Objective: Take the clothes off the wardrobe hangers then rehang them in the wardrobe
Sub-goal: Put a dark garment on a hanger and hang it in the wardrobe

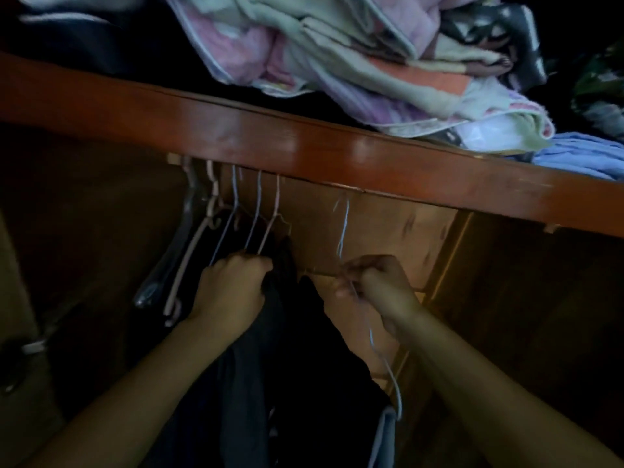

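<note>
1. Nearest the camera, two bare forearms reached up and forward into the open wardrobe, with a dark garment [270, 383] hanging between them and filling the lower middle of the view.
2. The left hand [233, 292] was closed in a fist on the upper edge of that dark garment, just below a row of hangers.
3. The right hand [378, 285] was pinched together on a thin light-blue wire hanger [344, 228]. Its hook rose above the hand toward the shelf edge; another stretch of the wire ran down past the wrist to a pale cloth [385, 434] at the bottom edge.
4. The coming move likely turned on this: the wire hanger's long axis ran nearly up and down, the hook pointing at the rail zone just under the shelf, directly above the right hand, which was the nearer one to it. Whether the hook had caught the rail could not be told; the frame was blurred there.
5. Farther in, to the left, the other hangers [216, 228] hung close together from under the shelf.
6. Farthest, the red-brown wooden shelf [304, 143] carried a heap of folded blankets [354, 55] in pink, pale green and lilac, with a blue cloth [580, 153] at its right end.
</note>
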